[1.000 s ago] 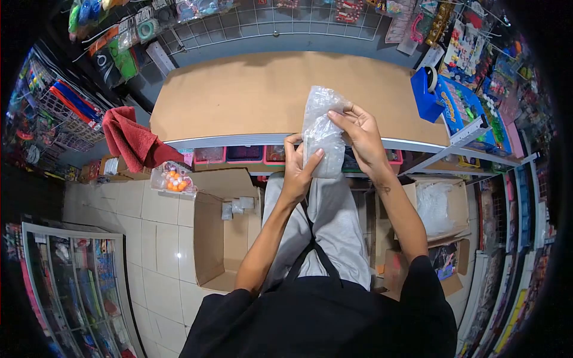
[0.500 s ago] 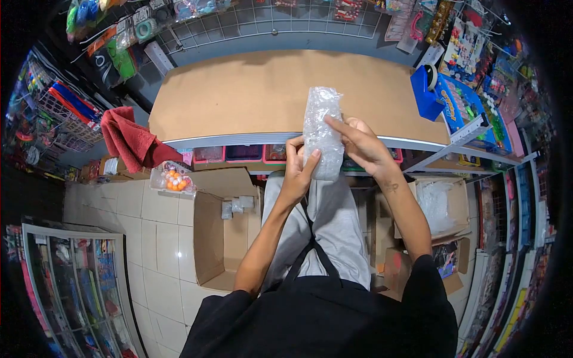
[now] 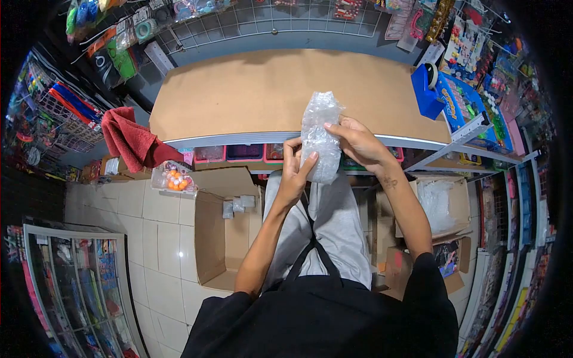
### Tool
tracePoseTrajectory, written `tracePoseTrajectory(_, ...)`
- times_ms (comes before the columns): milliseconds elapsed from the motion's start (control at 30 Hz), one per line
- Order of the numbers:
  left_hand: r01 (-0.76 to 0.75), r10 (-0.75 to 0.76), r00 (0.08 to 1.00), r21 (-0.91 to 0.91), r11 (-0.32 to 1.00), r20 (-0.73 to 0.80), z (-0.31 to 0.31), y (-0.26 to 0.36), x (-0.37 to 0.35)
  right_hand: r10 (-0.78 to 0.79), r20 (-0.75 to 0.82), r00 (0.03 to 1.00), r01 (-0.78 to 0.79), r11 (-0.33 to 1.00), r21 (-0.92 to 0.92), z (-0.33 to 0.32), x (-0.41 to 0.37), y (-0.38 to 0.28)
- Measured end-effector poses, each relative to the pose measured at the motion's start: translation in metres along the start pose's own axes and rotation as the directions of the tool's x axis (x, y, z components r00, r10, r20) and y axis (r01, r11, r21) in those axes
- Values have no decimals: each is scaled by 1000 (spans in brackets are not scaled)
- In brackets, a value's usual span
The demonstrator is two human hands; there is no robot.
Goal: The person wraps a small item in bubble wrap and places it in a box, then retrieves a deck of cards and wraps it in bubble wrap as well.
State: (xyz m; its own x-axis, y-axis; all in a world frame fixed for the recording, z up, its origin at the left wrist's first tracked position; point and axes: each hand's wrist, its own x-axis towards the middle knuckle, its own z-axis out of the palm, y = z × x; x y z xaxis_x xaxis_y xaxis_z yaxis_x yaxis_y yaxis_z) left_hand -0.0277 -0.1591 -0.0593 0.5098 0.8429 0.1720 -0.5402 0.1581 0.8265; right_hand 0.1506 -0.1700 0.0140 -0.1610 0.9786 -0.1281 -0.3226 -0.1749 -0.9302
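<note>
A long piece of clear bubble wrap (image 3: 322, 137) is held upright above my lap, overlapping the front edge of the brown table (image 3: 239, 95). My left hand (image 3: 295, 167) grips its lower left side, the thumb lying on the front face. On the right side, my right hand (image 3: 358, 140) holds it with thumb and fingers, the fingertips near its middle. Whether anything lies inside the wrap cannot be made out. Below left, an open cardboard box (image 3: 224, 238) holds several small wrapped bundles (image 3: 239, 205).
A red cloth (image 3: 128, 140) hangs at the table's left corner, above a tray of orange and white balls (image 3: 177, 180). A blue tape dispenser (image 3: 427, 92) stands at the right. Lower right, a box holds clear plastic wrap (image 3: 436, 206). Racks line both sides.
The bubble wrap's top has dipped slightly and its strip looks a little more bent. Both hands keep nearly the same places on it.
</note>
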Motion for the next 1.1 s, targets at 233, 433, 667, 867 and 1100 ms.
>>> tracePoseTrajectory(233,51,-52,999,47,998,11,2,3,3,-57,-61,997,50,993,-108,8,-1,-2)
tracePoseTrajectory(433,61,-61,998,32,998,-3,6,0,1,-132,-15,991,127,974,-189,7,-2,0)
tracePoseTrajectory(667,102,-102,995,-9,995,10,4,9,5,-282,230,931,364,728,-581,10,-13,-4)
tracePoseTrajectory(867,41,-42,997,-19,999,-61,13,12,6,-299,432,851,525,465,-713,18,-20,-17)
tracePoseTrajectory(1100,139,-137,990,-187,972,26,10,21,4,-304,553,776,618,188,-763,21,-30,-18)
